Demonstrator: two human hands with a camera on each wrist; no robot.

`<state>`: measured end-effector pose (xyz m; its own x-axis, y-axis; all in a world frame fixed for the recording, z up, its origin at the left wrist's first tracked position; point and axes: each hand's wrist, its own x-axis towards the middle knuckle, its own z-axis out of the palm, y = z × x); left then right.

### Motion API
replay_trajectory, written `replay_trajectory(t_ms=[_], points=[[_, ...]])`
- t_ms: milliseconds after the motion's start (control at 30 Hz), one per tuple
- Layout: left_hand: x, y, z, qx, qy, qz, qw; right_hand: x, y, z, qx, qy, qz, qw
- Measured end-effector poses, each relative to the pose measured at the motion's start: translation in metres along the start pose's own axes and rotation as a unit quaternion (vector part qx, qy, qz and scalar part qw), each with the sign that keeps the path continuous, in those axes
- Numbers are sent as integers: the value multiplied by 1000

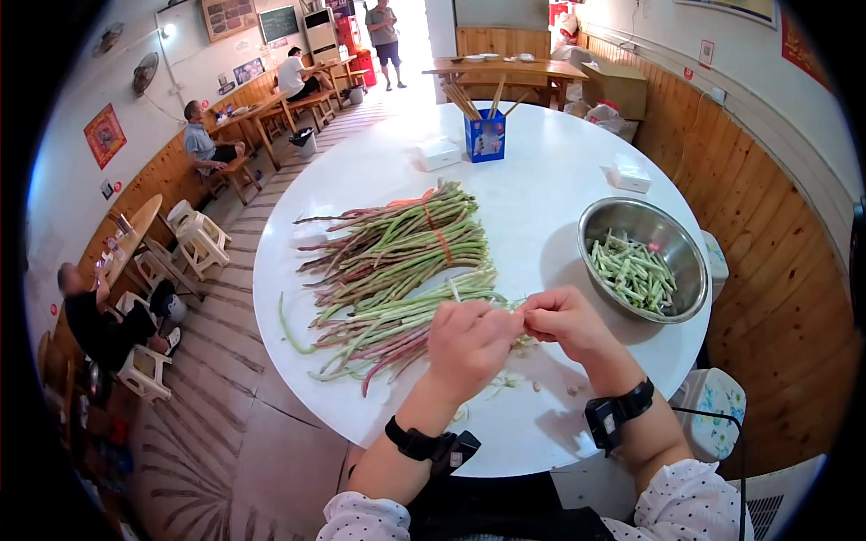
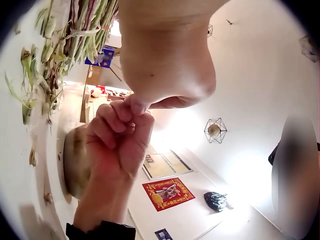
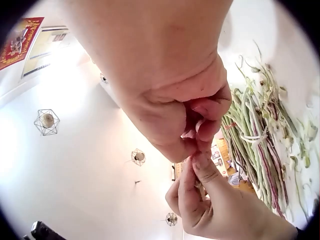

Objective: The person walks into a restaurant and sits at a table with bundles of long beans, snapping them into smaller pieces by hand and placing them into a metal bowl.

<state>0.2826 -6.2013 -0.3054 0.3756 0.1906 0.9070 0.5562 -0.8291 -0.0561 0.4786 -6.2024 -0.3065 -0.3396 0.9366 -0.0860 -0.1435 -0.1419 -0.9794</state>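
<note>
Over the near part of the white round table [image 1: 298, 243], my left hand [image 1: 469, 343] and right hand [image 1: 573, 329] meet at the fingertips. Both have curled fingers. In the right wrist view a small pale, pinkish piece [image 3: 189, 134] shows between the right thumb and fingers, with the left thumb and forefinger pinching right beside it; I cannot tell its kind. Long beans [image 1: 397, 334] in a loosely spread bundle lie just left of my hands, with more bundles [image 1: 397, 234] behind, one bound by a red band. Bean trimmings [image 2: 30, 85] lie beneath the hands.
A steel bowl [image 1: 595, 212] of cut bean pieces stands at the right. Small bits [image 1: 573, 390] lie near the front. Farther back are a blue chopstick holder [image 1: 485, 135] and white tissue packs [image 1: 439, 153], [image 1: 630, 173]. Stools [image 1: 717, 410] flank the table; several people sit or stand beyond.
</note>
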Motion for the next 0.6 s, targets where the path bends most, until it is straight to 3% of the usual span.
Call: replay_trajectory(t_ms=[167, 267, 400, 433, 500, 533, 600], points=[[-4, -5, 7, -78, 45, -91, 992, -2, -3, 21, 120, 37, 33, 992], [-4, -4, 12, -161, 12, -197, 967, -3, 0, 20, 154, 50, 14, 987], [2, -3, 9, -150, -10, -198, 969, -2, 2, 12, 129, 41, -23, 990], [0, -3, 10, -193, -19, -241, 951, -3, 1, 13, 123, 52, -21, 991], [-5, -2, 9, -268, -35, -328, 905, -4, -2, 19, 111, 64, -15, 992], [-6, -3, 9, -355, 12, -413, 839, -4, -3, 21, 96, 87, -19, 991], [-3, -9, 8, -497, 110, -554, 659, -4, -3, 23, 70, 125, -28, 989]])
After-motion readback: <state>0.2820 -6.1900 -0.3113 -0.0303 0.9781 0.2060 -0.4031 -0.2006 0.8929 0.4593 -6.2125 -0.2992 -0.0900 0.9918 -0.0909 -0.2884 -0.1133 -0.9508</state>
